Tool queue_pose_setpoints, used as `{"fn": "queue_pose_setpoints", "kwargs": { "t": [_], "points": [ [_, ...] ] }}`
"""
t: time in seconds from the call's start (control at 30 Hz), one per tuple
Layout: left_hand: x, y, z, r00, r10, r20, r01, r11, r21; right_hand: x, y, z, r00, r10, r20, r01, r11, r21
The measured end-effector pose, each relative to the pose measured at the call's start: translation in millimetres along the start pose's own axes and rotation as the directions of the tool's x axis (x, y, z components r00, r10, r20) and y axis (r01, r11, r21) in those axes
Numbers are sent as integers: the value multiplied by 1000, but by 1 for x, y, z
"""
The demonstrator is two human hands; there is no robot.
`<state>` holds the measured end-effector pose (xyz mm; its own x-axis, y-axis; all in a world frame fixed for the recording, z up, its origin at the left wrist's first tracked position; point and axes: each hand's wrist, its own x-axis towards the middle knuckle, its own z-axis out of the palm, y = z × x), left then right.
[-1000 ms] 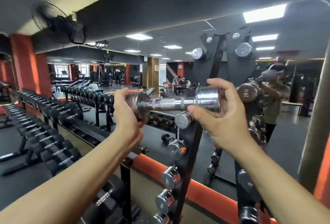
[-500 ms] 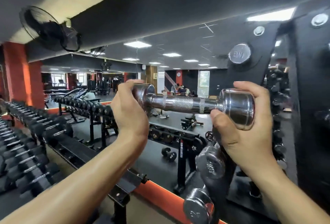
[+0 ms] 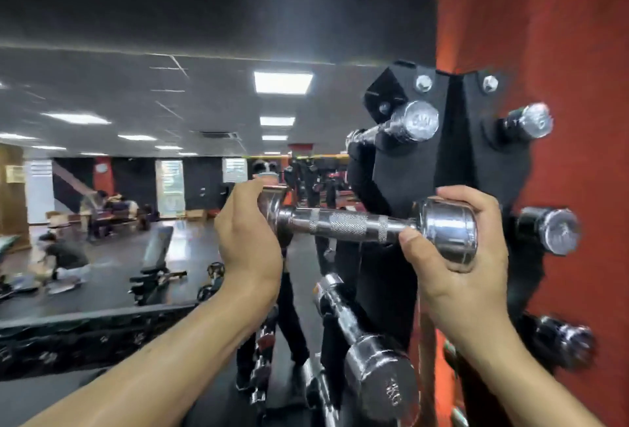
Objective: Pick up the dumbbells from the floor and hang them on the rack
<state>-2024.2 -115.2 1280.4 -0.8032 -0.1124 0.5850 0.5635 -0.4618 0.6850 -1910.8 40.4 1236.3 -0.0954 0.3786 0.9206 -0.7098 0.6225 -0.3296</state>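
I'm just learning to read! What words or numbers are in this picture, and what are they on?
"KG", after a number I can't make out: on the end of the low dumbbell.
Top dumbbell: stamped marks on its end, too blurred to read.
Wall sign and posters: too small to read.
Held dumbbell: no writing shows.
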Motion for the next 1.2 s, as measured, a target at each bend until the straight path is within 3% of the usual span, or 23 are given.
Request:
{"fn": "queue_pose_setpoints", "kwargs": {
  "t": [0.3,0.63,0.83,1.2],
  "points": [
    [5,-37,6,971,-129,199,167,968,-188,-29,-39,0,997,0,-82,-23,960,-279],
    [7,-63,14,923,-291,254,345,916,-203,-37,-37,0,1000,-12,-6,9,915,-403],
    [24,-71,20,896,-331,297,393,902,-181,-34,-41,18,995,-95,13,88,847,-524],
    [76,-103,60,869,-274,413,387,895,-220,-13,-28,46,995,40,-93,-91,742,-664]
  ]
}}
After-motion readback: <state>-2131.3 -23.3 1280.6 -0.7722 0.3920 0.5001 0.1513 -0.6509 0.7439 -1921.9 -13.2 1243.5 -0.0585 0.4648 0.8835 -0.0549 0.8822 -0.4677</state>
